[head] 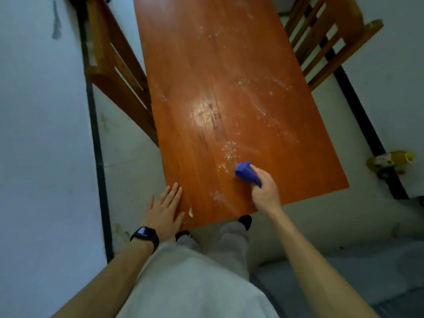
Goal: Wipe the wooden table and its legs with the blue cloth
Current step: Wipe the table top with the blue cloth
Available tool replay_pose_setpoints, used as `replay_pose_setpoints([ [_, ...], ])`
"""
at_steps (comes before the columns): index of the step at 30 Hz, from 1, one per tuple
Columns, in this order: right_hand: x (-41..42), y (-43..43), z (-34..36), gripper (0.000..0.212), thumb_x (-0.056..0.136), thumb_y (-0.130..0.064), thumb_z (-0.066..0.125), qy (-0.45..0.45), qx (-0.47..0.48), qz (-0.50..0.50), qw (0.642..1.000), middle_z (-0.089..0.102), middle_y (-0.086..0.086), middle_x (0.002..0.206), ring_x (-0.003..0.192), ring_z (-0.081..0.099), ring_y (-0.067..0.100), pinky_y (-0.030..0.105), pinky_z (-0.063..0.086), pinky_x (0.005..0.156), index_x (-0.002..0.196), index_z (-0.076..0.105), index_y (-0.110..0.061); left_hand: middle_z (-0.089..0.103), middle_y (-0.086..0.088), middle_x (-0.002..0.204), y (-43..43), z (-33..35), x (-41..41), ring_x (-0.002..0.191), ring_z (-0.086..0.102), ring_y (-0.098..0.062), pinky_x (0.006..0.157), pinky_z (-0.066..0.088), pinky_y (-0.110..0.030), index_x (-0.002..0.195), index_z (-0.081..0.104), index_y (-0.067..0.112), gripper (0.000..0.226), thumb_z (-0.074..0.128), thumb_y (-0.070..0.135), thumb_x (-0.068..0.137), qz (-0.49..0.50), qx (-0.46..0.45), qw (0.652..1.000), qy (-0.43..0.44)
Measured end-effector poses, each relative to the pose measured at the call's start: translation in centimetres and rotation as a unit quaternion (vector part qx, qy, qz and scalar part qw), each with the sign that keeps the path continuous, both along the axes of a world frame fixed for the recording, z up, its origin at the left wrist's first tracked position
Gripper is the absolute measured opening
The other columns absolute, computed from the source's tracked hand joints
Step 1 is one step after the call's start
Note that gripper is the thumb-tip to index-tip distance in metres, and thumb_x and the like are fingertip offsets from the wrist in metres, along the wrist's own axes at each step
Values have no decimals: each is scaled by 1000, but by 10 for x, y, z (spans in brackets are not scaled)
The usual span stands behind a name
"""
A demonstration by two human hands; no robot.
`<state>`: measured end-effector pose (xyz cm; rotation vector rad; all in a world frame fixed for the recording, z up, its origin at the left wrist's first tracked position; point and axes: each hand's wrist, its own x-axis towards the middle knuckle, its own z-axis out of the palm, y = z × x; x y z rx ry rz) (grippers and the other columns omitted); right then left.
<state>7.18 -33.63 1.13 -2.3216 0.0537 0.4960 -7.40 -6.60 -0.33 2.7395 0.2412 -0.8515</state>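
Right hand fisted round cloth, pressing it onto table, lower centre of frame.
Left hand flat, fingers straight, resting on table's near-left corner. Pale crumbs scattered just above cloth and up the right side. Watch on left wrist. Chair at upper left.

You're shooting dim, with a cool bluish cast on the walls at 9 and 3 o'clock. One overhead light puts a hot glare patch on the wooden table, just toward 12 from centre, and the specks around it glint. Shadows are soft and weak, darkest on the floor under the table edge at 6. The whole frame is soft. Your right hand and the blue cloth at 4 smear slightly. The wide angle bends the chair at 2 and the dark wall strip at 9.
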Motion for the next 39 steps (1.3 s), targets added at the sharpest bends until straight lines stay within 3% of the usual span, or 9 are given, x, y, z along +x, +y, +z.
replay_pose_setpoints([
  [3, 8, -5, -8, 62, 92, -10, 52, -60, -184, -79, 978, 37, 9, 152, 125, 43, 39, 47, 35, 104, 150, 36, -25, -35, 12, 150, 11, -3, -20, 151, -11, -14, 121, -4, -53, 152, -21, 28, 73, 23, 55, 102, -25, -6, 999, 20],
  [8, -80, 64, -24, 66, 96, -64, 32, -45, -279, 73, 956, 20, 6, 159, 132, 28, 33, 55, 32, 103, 153, 21, -34, -37, 14, 151, 16, -8, -27, 151, -14, -14, 120, -6, -54, 151, -25, 30, 71, 23, 52, 103, -13, -32, 999, 26],
  [13, -111, 94, -18, 44, 94, -29, 56, -97, -221, 212, 947, 44, 9, 140, 112, 48, 31, 46, 49, 86, 137, 44, -31, -34, 17, 151, 16, -12, -29, 152, -9, -14, 119, -6, -54, 150, -25, 34, 74, 28, 52, 102, 17, -65, 998, 15],
  [17, -48, 69, 6, 42, 102, -21, 45, -21, -117, 214, 970, 47, 4, 134, 99, 52, 12, 23, 46, 81, 144, 39, -25, -35, 18, 152, 16, -15, -31, 152, -11, -15, 120, -4, -57, 151, -25, 34, 74, 27, 51, 102, 20, -80, 997, 10],
  [21, 7, 35, 11, 42, 103, -26, 43, -82, -190, 83, 975, 47, 9, 138, 107, 48, 19, 34, 42, 85, 145, 41, -25, -41, 19, 148, 12, -19, -32, 151, -14, -15, 120, -5, -58, 148, -30, 34, 73, 25, 48, 102, 23, -82, 996, 5],
  [26, -58, 53, -27, 58, 99, -49, 34, -84, -331, 122, 932, 24, 10, 156, 125, 34, 37, 55, 38, 97, 154, 22, -33, -42, 19, 148, 9, -21, -34, 151, -12, -14, 120, -7, -57, 150, -28, 33, 73, 25, 47, 102, 31, -76, 997, -2],
  [29, -82, 76, -32, 61, 96, -28, 56, -98, -289, 109, 946, 34, 20, 146, 108, 46, 40, 51, 48, 84, 151, 31, -26, -37, 19, 152, 14, -20, -34, 151, -12, -15, 120, -6, -57, 149, -28, 34, 72, 25, 49, 102, 26, -75, 997, 2],
  [34, -98, 96, -11, 63, 96, -16, 56, -75, -107, 315, 940, 37, 8, 147, 110, 51, 21, 37, 50, 93, 151, 30, -32, -43, 23, 143, 19, -19, -33, 152, -10, -15, 119, -5, -57, 148, -28, 35, 76, 30, 52, 101, 7, -67, 998, 3],
  [39, -33, 60, -3, 55, 101, -22, 46, -93, -97, 114, 984, 46, 9, 135, 91, 54, 21, 40, 51, 79, 152, 26, -31, -44, 22, 145, 19, -23, -34, 151, -12, -14, 119, -7, -55, 149, -29, 35, 73, 24, 55, 102, -8, -73, 997, 0],
])
